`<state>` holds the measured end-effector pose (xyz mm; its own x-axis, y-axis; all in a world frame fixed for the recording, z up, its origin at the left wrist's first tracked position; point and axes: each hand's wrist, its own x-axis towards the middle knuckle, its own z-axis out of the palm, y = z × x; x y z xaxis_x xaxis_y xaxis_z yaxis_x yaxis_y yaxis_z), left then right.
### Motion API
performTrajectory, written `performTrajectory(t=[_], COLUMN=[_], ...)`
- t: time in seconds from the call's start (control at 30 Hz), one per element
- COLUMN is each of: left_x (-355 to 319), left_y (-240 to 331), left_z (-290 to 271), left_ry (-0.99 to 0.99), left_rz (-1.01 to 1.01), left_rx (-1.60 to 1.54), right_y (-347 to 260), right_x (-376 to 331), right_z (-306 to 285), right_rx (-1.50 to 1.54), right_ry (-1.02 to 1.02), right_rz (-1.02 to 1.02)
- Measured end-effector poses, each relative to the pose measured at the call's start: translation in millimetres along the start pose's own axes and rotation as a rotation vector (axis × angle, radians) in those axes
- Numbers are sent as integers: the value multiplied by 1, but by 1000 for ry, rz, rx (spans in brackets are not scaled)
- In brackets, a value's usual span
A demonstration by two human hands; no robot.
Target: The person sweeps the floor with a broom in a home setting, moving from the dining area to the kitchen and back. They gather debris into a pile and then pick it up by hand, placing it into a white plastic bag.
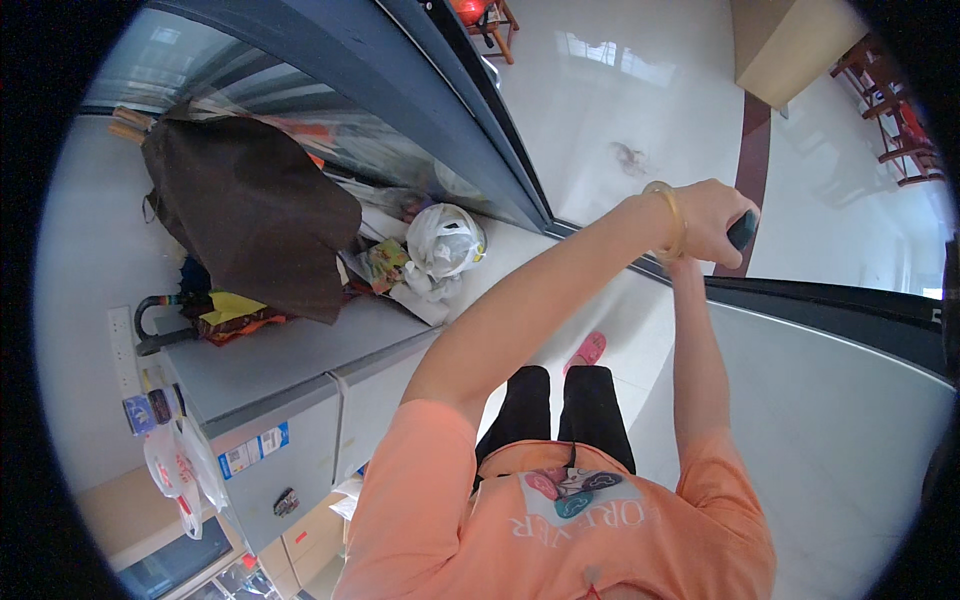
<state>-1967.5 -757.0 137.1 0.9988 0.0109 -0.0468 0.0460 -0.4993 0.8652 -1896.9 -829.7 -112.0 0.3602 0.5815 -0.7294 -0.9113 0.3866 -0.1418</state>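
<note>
My left hand point(712, 218), with a pale bangle point(664, 212) at its wrist, reaches across to the right at the doorway. Its fingers are closed round a dark green, rounded thing point(742, 230); only one end shows, so its kind is unclear. Below it my right forearm point(698, 355) rises from the lower right. The right hand is hidden behind the left hand and wrist, so its fingers and anything in them cannot be seen. Both hands are close together, near the dark lower door track point(740, 290).
At left a grey refrigerator point(290, 365) carries a dark brown cloth point(250, 210), an umbrella handle point(150, 320) and a white plastic bag point(445, 240). A dark-framed glass door point(440, 80) slants across the top. Beyond it are a glossy floor point(620, 110) and wooden chairs point(890, 120).
</note>
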Motion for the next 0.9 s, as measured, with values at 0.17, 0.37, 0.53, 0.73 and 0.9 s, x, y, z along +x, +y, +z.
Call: performTrajectory(t=[0.17,0.37,0.53,0.73,0.9], left_x=[8,6,3,15,25], left_y=[8,10,-32,-40,-34], left_z=[-15,-27,-9,-18,-29], left_ry=[95,75,115,154,159], left_rz=[161,-83,-144,-176,-145], left_rx=[171,-50,-89,-130,-83], right_y=[-52,-42,3,-9,-27], right_x=[-5,10,20,33,35], right_z=[53,-2,-41,-29,1], right_rx=[-54,-30,130,115,116], right_ry=[-327,-181,45,89,86], right_rz=[-27,195,441,424,368])
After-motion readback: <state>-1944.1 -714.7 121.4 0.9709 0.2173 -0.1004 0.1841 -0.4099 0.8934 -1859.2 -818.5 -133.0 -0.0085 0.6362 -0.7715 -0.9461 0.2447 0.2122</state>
